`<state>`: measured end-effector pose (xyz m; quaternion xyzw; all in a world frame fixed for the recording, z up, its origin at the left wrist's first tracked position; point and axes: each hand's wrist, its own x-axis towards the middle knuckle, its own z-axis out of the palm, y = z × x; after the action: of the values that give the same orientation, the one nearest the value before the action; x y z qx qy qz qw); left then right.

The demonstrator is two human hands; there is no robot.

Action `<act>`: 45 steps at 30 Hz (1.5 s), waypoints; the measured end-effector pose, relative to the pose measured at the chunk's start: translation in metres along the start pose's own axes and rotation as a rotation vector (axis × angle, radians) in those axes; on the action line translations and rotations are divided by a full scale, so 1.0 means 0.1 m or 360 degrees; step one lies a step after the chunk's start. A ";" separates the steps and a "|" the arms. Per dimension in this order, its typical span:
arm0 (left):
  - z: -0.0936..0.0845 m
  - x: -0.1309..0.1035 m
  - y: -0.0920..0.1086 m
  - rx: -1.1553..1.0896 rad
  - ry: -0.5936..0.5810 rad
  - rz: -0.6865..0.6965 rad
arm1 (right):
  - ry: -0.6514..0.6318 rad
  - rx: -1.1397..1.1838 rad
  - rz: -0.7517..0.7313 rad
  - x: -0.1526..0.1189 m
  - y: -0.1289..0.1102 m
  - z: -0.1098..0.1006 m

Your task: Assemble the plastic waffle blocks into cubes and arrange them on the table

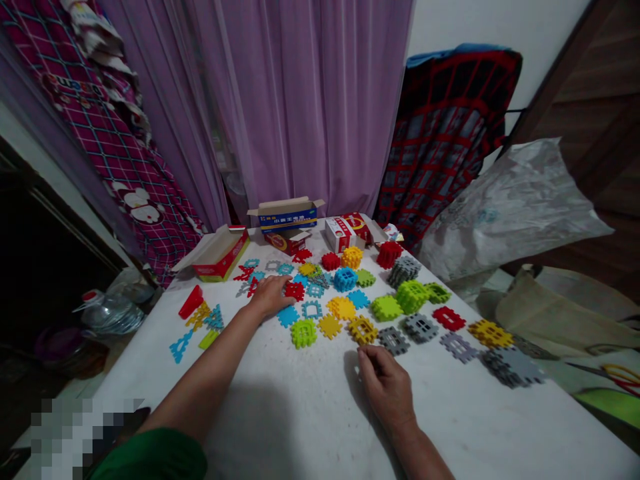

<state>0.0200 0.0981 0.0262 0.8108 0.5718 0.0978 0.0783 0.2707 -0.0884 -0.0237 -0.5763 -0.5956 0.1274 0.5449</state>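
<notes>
My left hand (273, 297) reaches into the loose plastic building pieces, its thumb and fingers around a red toothed piece (295, 291). Blue (288, 316) and teal (312, 309) pieces lie beside it. My right hand (387, 383) rests loosely curled on the table, with nothing visible in it. Just beyond its fingers are a yellow stack (363, 330) and a grey stack (393, 340). A lime stack (303, 333) and a yellow piece (330, 326) lie between the hands. Farther right sit lime (413, 296), grey (421, 327) and red (449, 318) pieces.
Opened cardboard boxes stand at the back: red-green (220, 257), blue (287, 219) and red-white (343, 233). Triangular pieces (181, 347) and a red piece (191, 302) lie at the left of the white table (290, 413). A plastic bag (510, 200) hangs at right.
</notes>
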 end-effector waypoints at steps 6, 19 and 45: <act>-0.06 -0.29 0.27 -0.0517 0.0141 0.0182 | -0.0009 0.0035 0.0083 0.02 -0.02 0.02; 0.11 -0.69 1.15 -0.0455 0.0063 0.0848 | 0.0066 0.0480 0.0562 0.06 0.00 0.10; 0.28 -0.79 1.40 -0.1933 -0.0392 -0.0369 | 0.0163 0.0756 0.0775 0.20 -0.02 -0.02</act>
<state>0.1290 -0.0240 0.0273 0.5597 0.4854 0.3019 0.6000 0.2767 -0.0737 -0.0116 -0.5642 -0.3661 0.3596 0.6468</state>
